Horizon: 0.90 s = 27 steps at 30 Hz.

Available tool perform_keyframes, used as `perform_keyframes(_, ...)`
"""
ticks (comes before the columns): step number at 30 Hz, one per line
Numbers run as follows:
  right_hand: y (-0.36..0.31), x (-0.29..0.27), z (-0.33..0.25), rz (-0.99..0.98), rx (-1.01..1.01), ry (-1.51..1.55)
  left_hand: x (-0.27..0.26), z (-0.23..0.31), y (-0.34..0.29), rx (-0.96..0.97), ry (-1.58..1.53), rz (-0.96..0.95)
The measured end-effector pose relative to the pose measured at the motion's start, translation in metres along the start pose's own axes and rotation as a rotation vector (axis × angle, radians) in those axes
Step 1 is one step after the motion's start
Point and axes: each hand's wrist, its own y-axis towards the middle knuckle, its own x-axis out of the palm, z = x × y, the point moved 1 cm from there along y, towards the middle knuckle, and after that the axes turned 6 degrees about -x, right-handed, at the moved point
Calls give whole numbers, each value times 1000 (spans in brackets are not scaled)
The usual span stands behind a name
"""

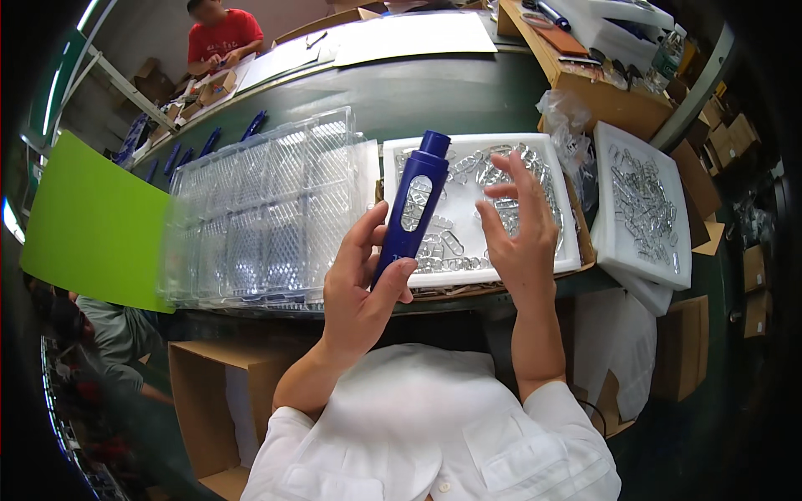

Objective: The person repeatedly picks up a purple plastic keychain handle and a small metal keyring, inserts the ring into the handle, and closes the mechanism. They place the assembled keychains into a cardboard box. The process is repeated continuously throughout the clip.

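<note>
My left hand point(355, 280) is wrapped round the lower end of a dark blue tube-shaped casing point(399, 219), tilted with its narrower cap end up and to the right. A long oval opening or window with a silvery look sits in its side. To its right, my right hand point(522, 221) hovers apart from the casing, thumb and fingers spread, nothing visible between them. Beneath both hands lies a white foam tray point(565, 242) holding many loose oval metal rings point(451, 242). Part of the tray is hidden by my hands and the casing.
Clear plastic blister trays point(259, 209) are stacked at left, beside a bright green sheet point(92, 221). Several blue casings point(255, 123) lie behind them. A second foam tray of metal rings point(643, 204) leans at right. Cardboard boxes point(225, 355) stand below; a person in red point(224, 37) works across the bench.
</note>
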Motion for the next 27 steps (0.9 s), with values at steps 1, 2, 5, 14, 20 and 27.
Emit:
perform_keyframes(1, -6, -2, -1, -9, 8, -4, -2, 3, 1, 26, 21, 32)
perform_keyframes(2, -13, -3, 0, -17, 21, -16, -6, 3, 4, 32, 20, 20)
perform_keyframes(5, -31, -4, 1, -33, 44, -9, -12, 7, 7, 46, 82, 39)
perform_keyframes(14, -51, -10, 12, -14, 313, 378, -2, -5, 20, -16, 59, 38)
perform_keyframes(20, -45, -14, -1, -38, 605, 1241, 27, -27, -6, -203, -55, -94)
perform_keyframes(27, -57, -8, -12, -81, 839, 1267, 47, -64, -21, -504, -368, -334)
